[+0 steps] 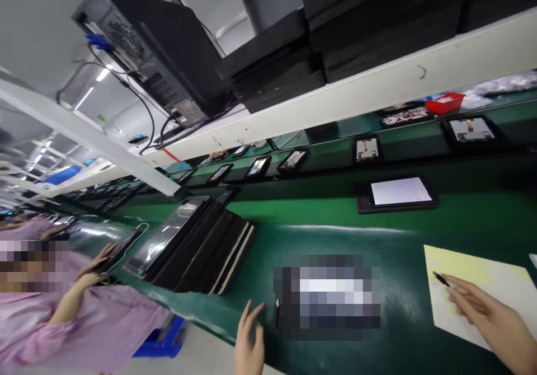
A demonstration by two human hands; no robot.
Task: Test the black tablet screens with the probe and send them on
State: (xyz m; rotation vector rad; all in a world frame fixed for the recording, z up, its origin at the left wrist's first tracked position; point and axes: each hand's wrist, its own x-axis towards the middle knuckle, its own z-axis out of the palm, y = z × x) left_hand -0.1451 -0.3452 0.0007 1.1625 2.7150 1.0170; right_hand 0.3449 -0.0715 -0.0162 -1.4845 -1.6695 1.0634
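Note:
My left hand (248, 338) is at the near edge of the green bench, fingers apart, touching the left end of a dark device (327, 299) whose face is blurred out. My right hand (489, 316) rests on a yellow paper sheet (482, 280) at the right and holds a black pen (441, 279) with its tip on the paper.
A stack of black trays (197, 246) leans on the bench to the left. A lit tablet (398, 193) lies on the green conveyor (293, 210), with more screens (367, 149) behind. A co-worker in pink (84, 319) handles a device at far left. A computer tower (155, 56) sits on the shelf overhead.

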